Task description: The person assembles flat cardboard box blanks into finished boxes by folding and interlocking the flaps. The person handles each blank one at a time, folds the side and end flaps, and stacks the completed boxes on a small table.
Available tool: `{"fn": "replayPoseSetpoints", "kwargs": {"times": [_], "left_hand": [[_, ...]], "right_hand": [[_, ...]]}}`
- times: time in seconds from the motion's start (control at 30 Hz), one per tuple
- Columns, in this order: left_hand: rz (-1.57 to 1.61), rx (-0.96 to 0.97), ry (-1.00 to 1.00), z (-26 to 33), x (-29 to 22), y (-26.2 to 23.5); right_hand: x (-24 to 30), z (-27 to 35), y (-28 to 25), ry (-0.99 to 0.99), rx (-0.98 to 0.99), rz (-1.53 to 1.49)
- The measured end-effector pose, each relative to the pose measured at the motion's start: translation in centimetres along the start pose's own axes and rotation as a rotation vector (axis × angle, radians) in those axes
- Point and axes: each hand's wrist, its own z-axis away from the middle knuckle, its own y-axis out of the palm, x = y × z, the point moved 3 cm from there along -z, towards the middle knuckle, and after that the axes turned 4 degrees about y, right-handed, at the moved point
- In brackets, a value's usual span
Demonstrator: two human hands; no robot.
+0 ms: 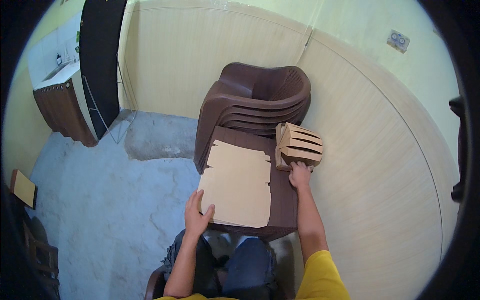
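Left hand (197, 214) open, thumb and fingers spread, touching flat cardboard sheets (235, 187) at their 8 o'clock corner, stacked brown chairs (252, 106) at 12 o'clock, brown surface (284, 197) beneath sheets, folded cardboard pieces (301, 143) at 2 o'clock, right hand (300, 175) at their 6 o'clock edge, grip unclear.

Brown table (284, 205) | stacked flat cardboard sheets (237, 187) | folded cardboard pieces (303, 142), right edge
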Motion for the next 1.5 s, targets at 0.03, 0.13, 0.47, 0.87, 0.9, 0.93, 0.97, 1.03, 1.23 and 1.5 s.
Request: {"fn": "replayPoseSetpoints", "kwargs": {"times": [0.03,0.13,0.47,0.87,0.9,0.93,0.97,1.03,1.23,1.5], "left_hand": [[0.022,-0.004,0.0,0.1,0.0,0.1],[-0.057,-0.014,-0.021,0.3,0.0,0.2],[0.049,-0.165,-0.122,1.5,-0.9,-0.3],[-0.234,-0.365,-0.069,1.4,-2.9,-1.2],[-0.219,-0.377,-0.058,1.5,-2.9,-1.2],[-0.207,-0.385,-0.056,1.6,-2.8,-1.2],[-0.064,-0.376,-0.07,1.6,-2.6,-1.0],[0.22,-0.352,-0.116,1.5,-2.0,-0.4],[0.892,-0.236,-0.412,1.8,-1.3,1.3],[0.463,-0.015,-0.242,2.3,-1.7,1.3]], "right_hand": [[-0.2,0.2,0.0,-0.002,-0.01,-0.012],[-0.7,0.3,-0.2,-0.034,-0.064,-0.061],[8.6,13.4,-6.1,-0.017,-0.301,-0.638],[11.3,21.6,-3.2,-0.02,-0.24,-0.934],[11.1,21.5,-2.9,0.021,-0.201,-0.942],[11.1,21.5,-2.8,0.02,-0.229,-0.999],[11.0,21.6,-2.5,0.063,-0.214,-1.049],[11.0,21.7,-2.2,0.107,-0.214,-1.105],[11.1,22.2,-2.6,0.138,-0.234,-1.127],[13.4,25.1,-6.9,-0.234,-0.358,-0.664]]}}
